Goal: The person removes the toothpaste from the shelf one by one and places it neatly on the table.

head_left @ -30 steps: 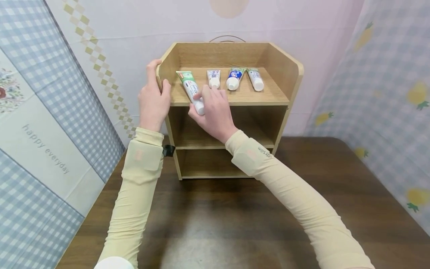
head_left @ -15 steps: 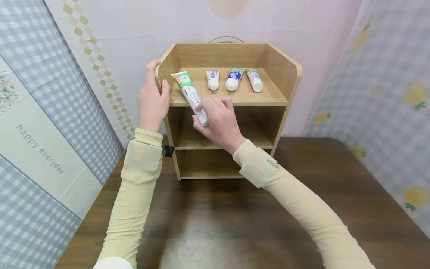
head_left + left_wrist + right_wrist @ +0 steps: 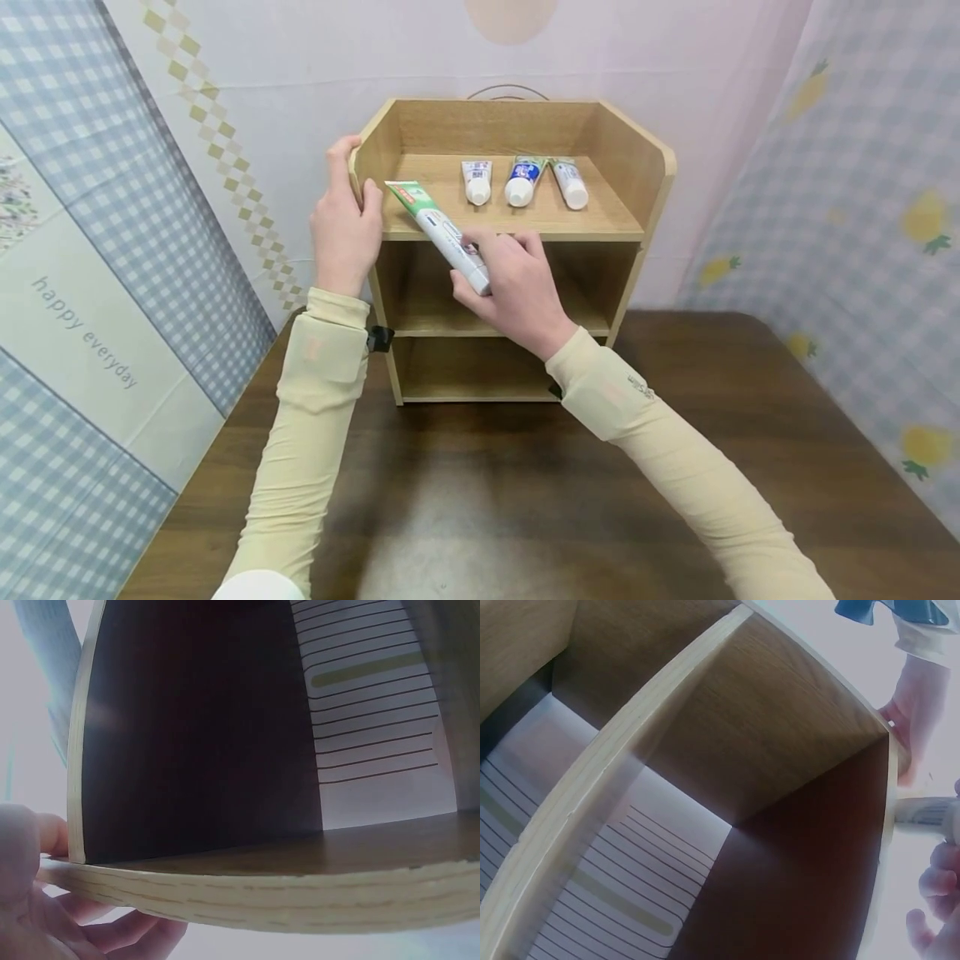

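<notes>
In the head view my right hand (image 3: 517,287) grips a green and white toothpaste tube (image 3: 442,232) near its white cap. The tube slants across the front edge of the top shelf, its green end up and left; whether it touches the wood I cannot tell. My left hand (image 3: 343,229) holds the left side panel of the wooden shelf unit (image 3: 517,236), fingers outside and thumb at its front edge. In the left wrist view the fingers of that hand (image 3: 45,900) wrap the panel's edge. The right wrist view catches part of the right hand (image 3: 945,877) at its right border.
Three more tubes lie on the top shelf: a small white tube (image 3: 477,182), a blue and white tube (image 3: 523,181) and a pale tube (image 3: 570,183). Two lower compartments open to the front. The unit stands on a dark wooden table (image 3: 480,500) before a hanging cloth (image 3: 300,75).
My right hand has drawn the green and white toothpaste tube toward me and to the right, over the shelf's front edge. The left hand stays on the side panel.
</notes>
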Available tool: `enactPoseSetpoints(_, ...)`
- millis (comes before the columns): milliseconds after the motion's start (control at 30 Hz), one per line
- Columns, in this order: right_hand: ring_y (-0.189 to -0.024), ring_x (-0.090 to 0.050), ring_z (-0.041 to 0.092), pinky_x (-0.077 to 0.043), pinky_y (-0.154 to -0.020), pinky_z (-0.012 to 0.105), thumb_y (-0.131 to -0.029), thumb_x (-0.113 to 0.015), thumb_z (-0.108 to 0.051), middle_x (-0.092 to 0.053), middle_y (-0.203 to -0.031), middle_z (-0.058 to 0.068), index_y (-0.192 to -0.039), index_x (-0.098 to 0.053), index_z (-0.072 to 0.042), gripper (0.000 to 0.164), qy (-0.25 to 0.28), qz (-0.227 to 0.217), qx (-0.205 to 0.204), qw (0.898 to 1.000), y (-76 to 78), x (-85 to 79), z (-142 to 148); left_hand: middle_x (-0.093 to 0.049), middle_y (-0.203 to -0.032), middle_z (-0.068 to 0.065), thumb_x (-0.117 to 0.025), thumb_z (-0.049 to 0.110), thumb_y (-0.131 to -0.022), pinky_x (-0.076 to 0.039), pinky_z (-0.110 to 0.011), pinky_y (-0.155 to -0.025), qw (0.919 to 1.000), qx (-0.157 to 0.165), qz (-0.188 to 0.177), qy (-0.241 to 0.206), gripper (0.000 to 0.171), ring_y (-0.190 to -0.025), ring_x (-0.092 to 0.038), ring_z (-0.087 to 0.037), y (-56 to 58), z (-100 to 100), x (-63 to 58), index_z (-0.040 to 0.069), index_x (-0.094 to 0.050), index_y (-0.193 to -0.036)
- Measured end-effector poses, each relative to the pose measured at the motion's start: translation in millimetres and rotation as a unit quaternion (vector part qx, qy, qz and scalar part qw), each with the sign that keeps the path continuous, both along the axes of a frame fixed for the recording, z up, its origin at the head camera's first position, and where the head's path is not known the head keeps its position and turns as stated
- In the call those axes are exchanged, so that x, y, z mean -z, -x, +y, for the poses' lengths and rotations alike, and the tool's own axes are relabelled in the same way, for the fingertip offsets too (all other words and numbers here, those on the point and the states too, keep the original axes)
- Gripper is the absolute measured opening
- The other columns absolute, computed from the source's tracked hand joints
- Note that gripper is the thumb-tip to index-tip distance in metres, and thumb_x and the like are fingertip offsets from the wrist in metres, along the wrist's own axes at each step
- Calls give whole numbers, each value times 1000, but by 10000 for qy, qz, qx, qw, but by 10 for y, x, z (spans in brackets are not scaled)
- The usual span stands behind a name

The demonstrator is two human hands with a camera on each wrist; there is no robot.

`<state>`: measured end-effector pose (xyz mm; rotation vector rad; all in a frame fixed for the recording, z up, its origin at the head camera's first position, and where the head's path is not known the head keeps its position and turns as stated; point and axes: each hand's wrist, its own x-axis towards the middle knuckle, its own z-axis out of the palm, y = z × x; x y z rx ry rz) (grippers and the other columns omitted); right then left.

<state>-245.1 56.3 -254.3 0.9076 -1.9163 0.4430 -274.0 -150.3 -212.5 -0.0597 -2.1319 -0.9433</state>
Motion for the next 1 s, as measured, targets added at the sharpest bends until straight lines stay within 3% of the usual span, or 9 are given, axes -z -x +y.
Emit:
enactPoseSetpoints(400,-56,-50,12,-40,-81,38,-83,-67,-24,-65,-82,3,-108,-58,-5,33,66,-384,-52,9992,-156,131,147,-33,-64,-5,-40,23,-98,-30,-34,-53,9999,95,14,-61,46,-57,-35,-23,-12,-41,71,36,-33,-142)
enactPoseSetpoints(567,-61,-52,15,-41,-80,38,-86,-66,-20,-66,-81,6,-109,-59,-4,30,182,-255,-151,9994,-186,185,186,-33,-64,-5,-40,23,-97,-30,-34,-53,9999,72,12,-116,47,-57,-33,-23,-13,-68,76,37,-33,-142)
enactPoseSetpoints(800,-79,-63,21,-42,-78,38,-89,-64,-17,-70,-99,11,-115,-61,-2,30,514,-286,-136,9982,-204,254,251,-34,-65,-5,-41,25,-98,-31,-37,-53,10000,-15,19,-78,46,-59,-36,-25,-14,-88,105,36,-33,-142)
enactPoseSetpoints(1000,-83,-59,23,-40,-75,38,-92,-61,-15,-68,-102,13,-120,-59,-1,31,774,-323,-113,9964,-215,253,312,-33,-65,-5,-40,27,-98,-31,-36,-54,10000,31,5,-70,46,-59,-36,-25,3,-62,75,37,-33,-142)
